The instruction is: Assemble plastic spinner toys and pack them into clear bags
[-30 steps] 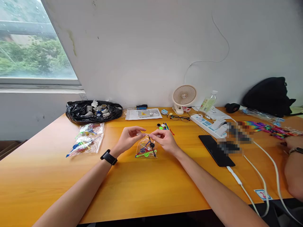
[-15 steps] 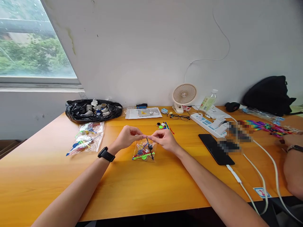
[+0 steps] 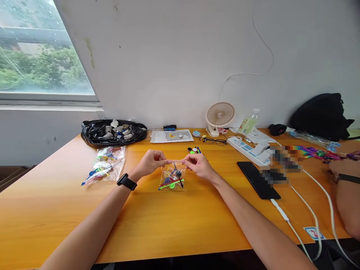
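Note:
A small clear plastic bag [image 3: 172,180] hangs between my hands over the table, with colourful plastic pieces inside: green, red, black and blue ones show through. My left hand [image 3: 153,162] pinches its top edge at the left corner. At the right corner my right hand [image 3: 197,165] pinches the same edge, so the top is drawn straight between them. Just behind my right hand lie loose small plastic parts [image 3: 194,150], partly hidden by it. Two filled clear bags [image 3: 104,165] lie on the table left of my left hand.
A black bin bag [image 3: 112,134] of rolls stands at the back left. Along the wall are a screwdriver [image 3: 170,128], a fan [image 3: 220,114], glasses [image 3: 213,141] and a bottle [image 3: 248,123]. A power strip [image 3: 249,150], phone [image 3: 258,180] and another person's arm [image 3: 348,191] are on the right.
My hands have moved apart along the top of the bag, from close together at its middle to its two corners. The view has shifted slightly.

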{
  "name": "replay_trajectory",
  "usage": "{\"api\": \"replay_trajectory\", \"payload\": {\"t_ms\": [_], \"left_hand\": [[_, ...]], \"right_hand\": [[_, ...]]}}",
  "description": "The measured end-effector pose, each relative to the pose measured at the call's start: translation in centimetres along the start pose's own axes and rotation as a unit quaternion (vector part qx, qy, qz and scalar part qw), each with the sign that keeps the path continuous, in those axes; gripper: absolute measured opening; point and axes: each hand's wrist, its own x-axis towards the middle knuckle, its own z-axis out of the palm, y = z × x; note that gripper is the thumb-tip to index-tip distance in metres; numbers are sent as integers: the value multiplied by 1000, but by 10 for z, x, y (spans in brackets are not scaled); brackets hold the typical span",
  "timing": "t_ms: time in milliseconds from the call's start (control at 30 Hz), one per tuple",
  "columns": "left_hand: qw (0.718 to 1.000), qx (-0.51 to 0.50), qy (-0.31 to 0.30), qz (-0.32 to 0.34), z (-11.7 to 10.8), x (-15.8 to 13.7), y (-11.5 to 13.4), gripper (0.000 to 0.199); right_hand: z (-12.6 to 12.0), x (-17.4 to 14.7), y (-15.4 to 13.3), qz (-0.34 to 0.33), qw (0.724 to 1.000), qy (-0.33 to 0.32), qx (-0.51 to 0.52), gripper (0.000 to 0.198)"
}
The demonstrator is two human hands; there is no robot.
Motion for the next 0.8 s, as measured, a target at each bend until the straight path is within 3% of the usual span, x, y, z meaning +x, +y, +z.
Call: {"api": "replay_trajectory", "payload": {"t_ms": [267, 433, 500, 567, 700, 800], "left_hand": [[999, -15, -31, 7, -6, -1, -4, 39], [998, -67, -7, -1, -12, 1, -12, 37], [998, -43, 41, -4, -18, 3, -16, 36], [992, 17, 126, -7, -28, 3, -19, 33], [937, 140, 320, 30, -60, 1, -16, 28], [891, 230, 381, 87, -82, -4, -13, 19]], "right_hand": [[-6, 1, 5, 10, 999, 37, 7, 44], [-29, 7, 23, -7, 982, 190, -7, 43], [-41, 10, 34, -30, 964, 246, -94, 42], [-49, 11, 45, -59, 945, 238, -216, 41], [-46, 7, 56, -49, 915, 114, -385, 54], [-38, 5, 55, -9, 896, 45, -442, 67]]}}
